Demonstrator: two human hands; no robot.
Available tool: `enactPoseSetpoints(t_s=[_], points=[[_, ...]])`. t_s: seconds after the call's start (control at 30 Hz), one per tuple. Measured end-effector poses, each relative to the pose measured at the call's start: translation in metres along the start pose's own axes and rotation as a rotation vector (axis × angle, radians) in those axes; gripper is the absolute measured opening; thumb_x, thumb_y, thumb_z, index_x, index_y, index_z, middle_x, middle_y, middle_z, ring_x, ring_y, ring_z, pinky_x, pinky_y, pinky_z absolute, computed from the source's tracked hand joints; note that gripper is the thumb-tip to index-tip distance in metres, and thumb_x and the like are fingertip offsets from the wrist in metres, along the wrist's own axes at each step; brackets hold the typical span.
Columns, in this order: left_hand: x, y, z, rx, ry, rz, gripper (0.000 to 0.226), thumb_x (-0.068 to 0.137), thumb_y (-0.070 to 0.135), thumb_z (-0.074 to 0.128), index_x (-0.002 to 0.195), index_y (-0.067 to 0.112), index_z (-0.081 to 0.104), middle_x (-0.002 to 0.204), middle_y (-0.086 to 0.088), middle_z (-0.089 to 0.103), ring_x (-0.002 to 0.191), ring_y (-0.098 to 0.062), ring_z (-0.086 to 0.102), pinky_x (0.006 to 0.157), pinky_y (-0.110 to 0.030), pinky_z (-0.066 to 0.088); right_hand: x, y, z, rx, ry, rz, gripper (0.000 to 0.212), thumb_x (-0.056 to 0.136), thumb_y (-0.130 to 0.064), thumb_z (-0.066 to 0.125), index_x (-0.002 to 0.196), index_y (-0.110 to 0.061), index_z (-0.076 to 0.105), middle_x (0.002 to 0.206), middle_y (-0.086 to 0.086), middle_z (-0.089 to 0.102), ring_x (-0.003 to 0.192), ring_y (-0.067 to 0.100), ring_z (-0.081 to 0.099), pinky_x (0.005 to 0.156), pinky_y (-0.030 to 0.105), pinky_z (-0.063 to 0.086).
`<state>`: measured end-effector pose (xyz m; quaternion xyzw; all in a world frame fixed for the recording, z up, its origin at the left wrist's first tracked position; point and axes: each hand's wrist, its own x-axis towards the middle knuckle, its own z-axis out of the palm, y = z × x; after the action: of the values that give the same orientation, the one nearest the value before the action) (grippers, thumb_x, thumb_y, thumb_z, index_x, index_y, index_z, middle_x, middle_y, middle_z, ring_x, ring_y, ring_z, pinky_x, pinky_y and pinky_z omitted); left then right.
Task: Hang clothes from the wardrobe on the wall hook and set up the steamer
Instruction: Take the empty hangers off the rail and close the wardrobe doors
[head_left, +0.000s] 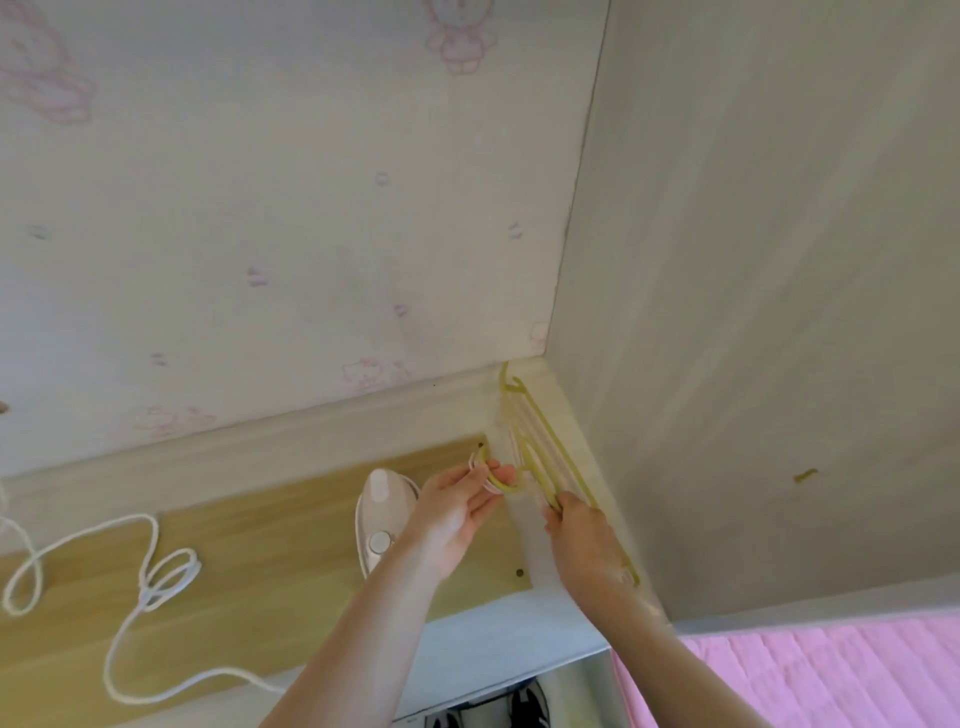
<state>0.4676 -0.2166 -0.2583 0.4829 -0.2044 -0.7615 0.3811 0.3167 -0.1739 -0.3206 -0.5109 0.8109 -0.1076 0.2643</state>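
Observation:
A bundle of yellow plastic hangers (540, 441) leans in the corner where the wooden desk meets the wardrobe side. My left hand (457, 506) pinches the curved hook ends of the hangers, yellow and pale pink. My right hand (579, 535) grips the lower bars of the same bundle. A white handheld steamer (382, 512) lies on the desk just left of my left hand, partly hidden by it. Its white cord (150, 577) loops across the desk to the left.
The wooden desk top (260, 525) has a pale raised back edge against the patterned wallpaper. The grey wardrobe side panel (753, 312) stands at the right. A pink bed cover (831, 675) lies at the lower right. Dark shoes (524, 706) show below the desk.

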Motion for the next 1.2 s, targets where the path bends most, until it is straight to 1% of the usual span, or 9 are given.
enactPoseSetpoints(t_s=[0.27, 0.43, 0.63, 0.8, 0.9, 0.97, 1.1, 1.13, 1.2], points=[[0.012, -0.012, -0.010, 0.145, 0.123, -0.102, 0.025, 0.099, 0.005, 0.045, 0.088, 0.000, 0.067, 0.086, -0.009, 0.075, 0.094, -0.021, 0.067, 0.089, -0.031, 0.049, -0.001, 0.009, 0.013, -0.113, -0.003, 0.031, 0.026, 0.103, -0.032, 0.035, 0.109, -0.013, 0.052, 0.098, 0.008, 0.067, 0.093, 0.028, 0.064, 0.063, 0.031, 0.043], [0.027, -0.016, -0.017, 0.142, 0.301, -0.172, 0.021, 0.097, -0.002, 0.045, 0.084, -0.003, 0.061, 0.082, -0.014, 0.066, 0.079, -0.023, 0.063, 0.066, -0.029, 0.050, 0.001, 0.011, 0.020, -0.116, -0.050, -0.005, 0.025, 0.102, -0.030, 0.038, 0.109, -0.012, 0.053, 0.102, 0.010, 0.066, 0.095, 0.028, 0.063, 0.066, 0.031, 0.041], [0.056, -0.022, -0.032, 0.061, 0.348, -0.270, 0.016, 0.091, -0.009, 0.048, 0.099, -0.003, 0.060, 0.090, -0.019, 0.065, 0.081, -0.029, 0.065, 0.066, -0.039, 0.059, 0.013, 0.009, 0.033, -0.228, -0.090, -0.021, 0.018, 0.100, -0.018, 0.042, 0.111, -0.012, 0.054, 0.110, 0.008, 0.065, 0.103, 0.027, 0.063, 0.077, 0.034, 0.049], [0.087, -0.036, -0.051, 0.077, 0.382, -0.239, 0.033, 0.083, -0.007, 0.057, 0.115, -0.005, 0.061, 0.111, -0.024, 0.066, 0.099, -0.034, 0.066, 0.088, -0.048, 0.054, 0.028, 0.009, 0.037, -0.269, -0.108, -0.023, 0.020, 0.100, -0.016, 0.042, 0.112, -0.010, 0.057, 0.111, 0.009, 0.065, 0.103, 0.028, 0.063, 0.077, 0.034, 0.050], [0.098, -0.042, -0.060, 0.141, 0.412, -0.210, 0.035, 0.073, 0.002, 0.062, 0.107, -0.002, 0.067, 0.109, -0.022, 0.068, 0.095, -0.029, 0.066, 0.091, -0.042, 0.052, 0.036, 0.011, 0.037, -0.313, -0.118, -0.044, 0.023, 0.101, -0.015, 0.040, 0.114, -0.008, 0.056, 0.112, 0.011, 0.065, 0.104, 0.030, 0.063, 0.079, 0.035, 0.050], [0.090, -0.039, -0.054, 0.185, 0.414, -0.198, 0.023, 0.075, 0.004, 0.063, 0.096, 0.002, 0.070, 0.096, -0.016, 0.070, 0.089, -0.024, 0.066, 0.090, -0.039, 0.052, 0.040, 0.013, 0.039, -0.347, -0.128, -0.055, 0.023, 0.100, -0.013, 0.039, 0.116, -0.007, 0.055, 0.113, 0.011, 0.065, 0.104, 0.029, 0.064, 0.079, 0.035, 0.051], [0.085, -0.042, -0.050, 0.325, 0.424, -0.184, 0.013, 0.081, 0.004, 0.058, 0.072, 0.012, 0.062, 0.078, -0.010, 0.056, 0.078, -0.021, 0.051, 0.074, -0.035, 0.045, 0.037, 0.013, 0.038, -0.408, -0.162, -0.090, 0.024, 0.099, -0.009, 0.040, 0.118, -0.007, 0.054, 0.111, 0.009, 0.065, 0.101, 0.027, 0.065, 0.076, 0.034, 0.051], [0.084, -0.042, -0.049, 0.369, 0.435, -0.174, 0.013, 0.080, 0.007, 0.059, 0.069, 0.013, 0.060, 0.075, -0.009, 0.053, 0.075, -0.020, 0.047, 0.072, -0.033, 0.041, 0.035, 0.012, 0.037, -0.436, -0.132, -0.114, 0.022, 0.097, -0.008, 0.043, 0.116, -0.006, 0.056, 0.108, 0.009, 0.065, 0.098, 0.026, 0.066, 0.073, 0.033, 0.052], [0.079, -0.042, -0.043, 0.485, 0.433, -0.144, 0.015, 0.083, 0.008, 0.057, 0.069, 0.014, 0.060, 0.068, -0.005, 0.049, 0.067, -0.018, 0.042, 0.065, -0.028, 0.034, 0.033, 0.009, 0.036, -0.440, -0.086, -0.177, 0.017, 0.078, -0.004, 0.071, 0.094, -0.004, 0.065, 0.086, 0.010, 0.067, 0.078, 0.027, 0.069, 0.055, 0.032, 0.053]])
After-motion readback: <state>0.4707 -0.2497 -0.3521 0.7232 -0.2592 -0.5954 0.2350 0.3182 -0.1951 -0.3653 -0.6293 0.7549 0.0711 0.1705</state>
